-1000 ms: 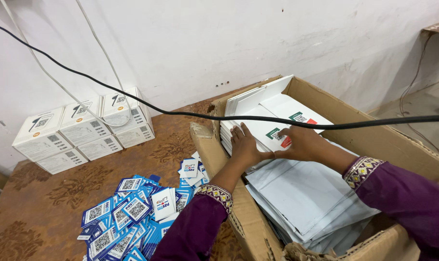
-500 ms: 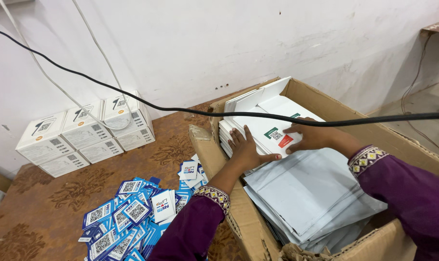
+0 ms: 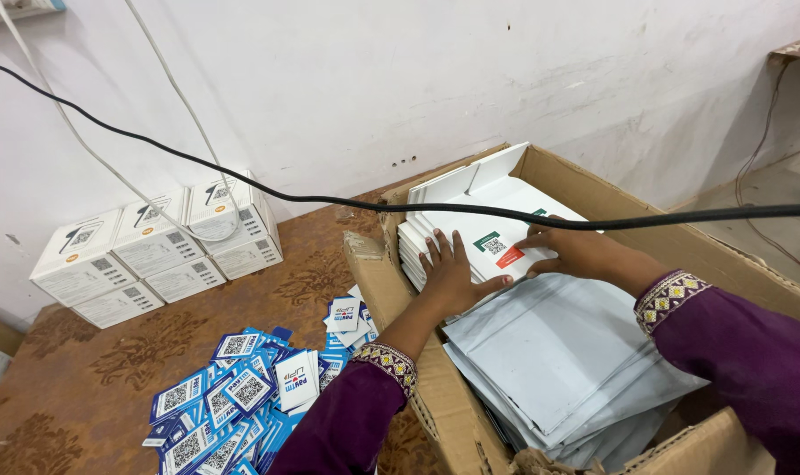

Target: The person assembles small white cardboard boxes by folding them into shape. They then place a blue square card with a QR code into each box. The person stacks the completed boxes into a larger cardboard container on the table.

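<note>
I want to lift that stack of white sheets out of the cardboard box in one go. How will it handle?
The stack of white sheets looks thin-leaved and smooth, so layers may slide apart; lower sheets in the cardboard box are already fanned out. It probably sags unless supported underneath. Being thick, it is likely heavy for its size. The left hand and right hand rest on it.
</note>
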